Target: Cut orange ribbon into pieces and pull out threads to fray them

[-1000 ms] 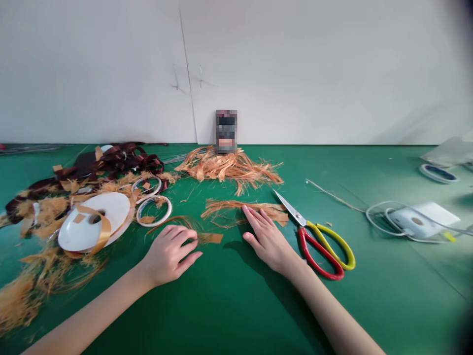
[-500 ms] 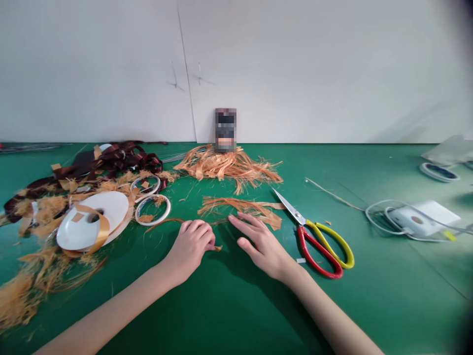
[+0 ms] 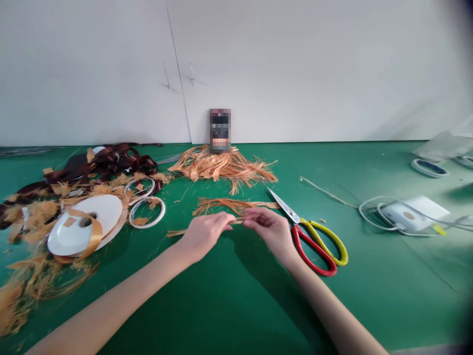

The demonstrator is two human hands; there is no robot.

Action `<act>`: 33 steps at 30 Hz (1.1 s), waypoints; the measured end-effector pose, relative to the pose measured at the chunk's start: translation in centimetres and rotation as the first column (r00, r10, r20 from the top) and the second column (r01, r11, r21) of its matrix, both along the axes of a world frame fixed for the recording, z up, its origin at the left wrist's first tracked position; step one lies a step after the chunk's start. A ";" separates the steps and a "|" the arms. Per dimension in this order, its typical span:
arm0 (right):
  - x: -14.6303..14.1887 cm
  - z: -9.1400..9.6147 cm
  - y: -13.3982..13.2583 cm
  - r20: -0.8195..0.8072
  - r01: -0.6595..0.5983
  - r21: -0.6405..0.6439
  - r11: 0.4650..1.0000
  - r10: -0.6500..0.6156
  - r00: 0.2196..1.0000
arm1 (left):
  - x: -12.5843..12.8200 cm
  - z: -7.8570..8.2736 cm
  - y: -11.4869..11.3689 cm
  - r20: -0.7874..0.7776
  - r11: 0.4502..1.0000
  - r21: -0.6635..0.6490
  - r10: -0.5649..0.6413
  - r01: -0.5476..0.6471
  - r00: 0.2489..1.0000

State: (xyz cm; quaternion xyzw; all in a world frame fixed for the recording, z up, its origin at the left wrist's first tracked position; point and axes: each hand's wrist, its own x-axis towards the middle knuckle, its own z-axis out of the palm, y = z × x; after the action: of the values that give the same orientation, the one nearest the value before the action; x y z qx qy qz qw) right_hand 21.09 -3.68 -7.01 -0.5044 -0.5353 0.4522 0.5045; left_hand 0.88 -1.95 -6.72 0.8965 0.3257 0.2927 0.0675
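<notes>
My left hand (image 3: 207,234) is closed in a pinch on a narrow tan ribbon strip (image 3: 176,233), one end of which sticks out to the left behind the fingers. The strip's other end runs between both hands, and my right hand (image 3: 271,231) pinches it there with thumb and fingers. Just beyond the hands lie frayed tan ribbon strips (image 3: 221,204). Scissors (image 3: 294,217) with one red and one yellow handle rest right of my right hand, blades partly under no cover and pointing away.
Farther back is a heap of frayed ribbon (image 3: 218,170) before a blurred upright packet (image 3: 220,130). At left are a white spool (image 3: 111,212), tape rings (image 3: 162,212), dark brown ribbon (image 3: 121,162) and loose fibres (image 3: 15,301). A white device (image 3: 424,209) with a cable lies at right.
My right hand, open and flat before, has closed on the ribbon strip. The left hand has moved right and slightly away from me with the strip. The view has shifted a little.
</notes>
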 end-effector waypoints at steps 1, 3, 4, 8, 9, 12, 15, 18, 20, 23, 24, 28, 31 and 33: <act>0.6 0.0 0.3 0.038 0.090 0.031 0.995 -0.091 0.995 | -0.3 0.3 0.8 -0.019 0.998 0.056 0.021 -0.020 1.000; 1.7 -0.2 0.7 0.121 0.258 0.104 0.961 -0.270 0.955 | -1.1 0.8 2.2 -0.061 0.981 0.176 0.096 -0.084 0.993; 2.3 -0.2 0.9 0.165 0.323 0.141 0.936 -0.344 0.924 | -1.4 1.0 2.8 -0.080 0.967 0.222 0.147 -0.126 0.986; 3.5 -0.4 1.1 0.352 0.385 0.239 0.891 -0.449 0.821 | -2.3 1.5 3.6 -0.144 0.942 0.245 0.269 -0.229 0.952; 3.4 -0.4 1.1 0.401 0.360 0.248 0.899 -0.433 0.807 | -2.3 1.4 3.5 -0.163 0.951 0.217 0.260 -0.222 0.952; 2.8 -0.6 1.0 0.516 0.243 0.270 0.932 -0.353 0.780 | -1.7 0.9 3.1 -0.228 0.985 0.104 0.160 -0.139 0.961; 2.1 -0.8 1.0 0.671 0.029 0.256 0.966 -0.199 0.714 | -0.9 -0.1 3.3 -0.253 0.996 0.015 0.091 -0.090 0.963; 2.0 -1.0 0.9 0.780 -0.165 0.191 0.968 -0.047 0.624 | -0.7 -1.2 3.9 -0.255 0.995 -0.012 0.088 -0.095 0.963; 2.1 -0.8 0.7 0.775 -0.210 0.191 0.959 -0.016 0.631 | -1.1 -1.7 4.1 -0.259 0.995 0.024 0.098 -0.095 0.961; 2.1 -0.2 0.5 0.757 -0.228 0.222 0.948 -0.020 0.653 | -2.2 -1.7 3.9 -0.254 0.992 0.078 0.116 -0.100 0.960; 2.1 0.1 0.5 0.753 -0.221 0.236 0.946 -0.034 0.657 | -2.6 -1.6 3.7 -0.242 0.991 0.081 0.124 -0.107 0.962; 2.3 0.6 0.5 0.742 -0.177 0.301 0.937 -0.113 0.661 | -3.5 -0.6 2.7 -0.143 0.979 0.040 0.202 -0.198 0.969; 2.6 0.2 0.7 0.770 -0.250 0.257 0.934 -0.042 0.636 | -3.0 -0.2 2.0 -0.095 0.981 -0.028 0.191 -0.194 0.977; 2.9 -0.2 0.8 0.782 -0.289 0.226 0.930 0.004 0.624 | -2.0 -0.4 1.7 -0.104 0.992 -0.072 0.097 -0.104 0.990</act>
State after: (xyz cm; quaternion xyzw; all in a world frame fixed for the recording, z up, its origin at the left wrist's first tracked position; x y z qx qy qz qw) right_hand 24.01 -2.85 -7.22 -0.5105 -0.8062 0.1378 0.2656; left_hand -1.11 -0.25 -7.11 0.8892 0.3845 0.2376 0.0708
